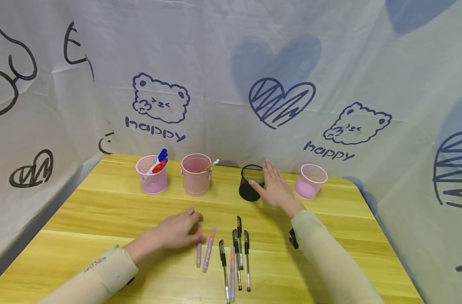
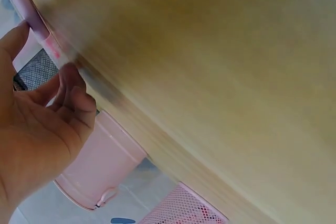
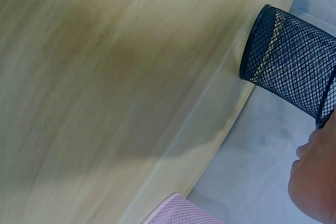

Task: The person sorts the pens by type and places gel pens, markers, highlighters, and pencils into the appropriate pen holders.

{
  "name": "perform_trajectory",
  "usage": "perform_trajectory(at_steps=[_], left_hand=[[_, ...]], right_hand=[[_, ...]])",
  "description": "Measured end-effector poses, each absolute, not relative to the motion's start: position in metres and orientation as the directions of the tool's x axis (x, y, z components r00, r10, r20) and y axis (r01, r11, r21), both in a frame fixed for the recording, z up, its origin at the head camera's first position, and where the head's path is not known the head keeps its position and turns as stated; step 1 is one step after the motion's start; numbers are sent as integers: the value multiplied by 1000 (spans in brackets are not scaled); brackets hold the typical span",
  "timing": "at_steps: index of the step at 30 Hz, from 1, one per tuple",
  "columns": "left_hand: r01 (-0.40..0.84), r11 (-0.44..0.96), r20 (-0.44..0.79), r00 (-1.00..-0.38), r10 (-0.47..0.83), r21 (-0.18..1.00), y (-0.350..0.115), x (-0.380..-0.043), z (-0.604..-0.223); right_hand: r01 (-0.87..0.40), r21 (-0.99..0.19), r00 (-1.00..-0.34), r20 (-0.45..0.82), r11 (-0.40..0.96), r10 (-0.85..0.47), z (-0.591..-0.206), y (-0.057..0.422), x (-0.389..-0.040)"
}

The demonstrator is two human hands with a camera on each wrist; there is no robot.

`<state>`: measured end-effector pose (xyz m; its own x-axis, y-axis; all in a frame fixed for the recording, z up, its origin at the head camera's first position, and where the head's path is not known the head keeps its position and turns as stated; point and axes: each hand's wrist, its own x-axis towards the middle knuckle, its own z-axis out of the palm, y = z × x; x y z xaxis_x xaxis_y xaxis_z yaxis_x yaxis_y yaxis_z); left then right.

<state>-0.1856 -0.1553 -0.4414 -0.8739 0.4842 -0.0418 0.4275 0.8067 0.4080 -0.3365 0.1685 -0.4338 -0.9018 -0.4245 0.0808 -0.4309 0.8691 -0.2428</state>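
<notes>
Nearest, at the bottom, a pale left sleeve and a pale right sleeve. Between the two, on a yellow wooden table, four black pens in a loose bunch, with black caps pointing away. In among the pens, one pink and purple marker. Just left of the bunch, two more markers of the same colors, near each other but apart. At the pink end of the leftmost marker, a left hand, with thumb against the marker and other fingers bent close to the tip; hard to tell whether pinching or only touching.

Farther back, a right hand at a black mesh cup, with straight fingers side by side by the rim and thumb stuck out across the cup. Near that hand, to the right, a small pink cup. Left of the black cup, a pink bucket with a thin yellow pencil leaning out. On the far left, a pink mesh cup full of blue-capped and red-capped pens.

Last, behind the table, a whitish cloth with hearts, bears and "happy".
</notes>
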Motion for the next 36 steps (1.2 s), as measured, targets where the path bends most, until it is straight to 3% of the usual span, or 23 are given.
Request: perform_trajectory(at_steps=[5, 16, 36], left_hand=[[386, 805, -106, -872, 477, 451, -155, -186, -442], [347, 766, -119, -870, 478, 542, -154, -188, -442], [344, 581, -24, -846, 532, 737, -158, -198, -441]], right_hand=[[-432, -244, -901, 81, 868, -425, -434, 168, -337], [-439, -238, -898, 79, 867, -433, -434, 167, -337], [-427, -247, -903, 64, 870, -425, -431, 168, -335]])
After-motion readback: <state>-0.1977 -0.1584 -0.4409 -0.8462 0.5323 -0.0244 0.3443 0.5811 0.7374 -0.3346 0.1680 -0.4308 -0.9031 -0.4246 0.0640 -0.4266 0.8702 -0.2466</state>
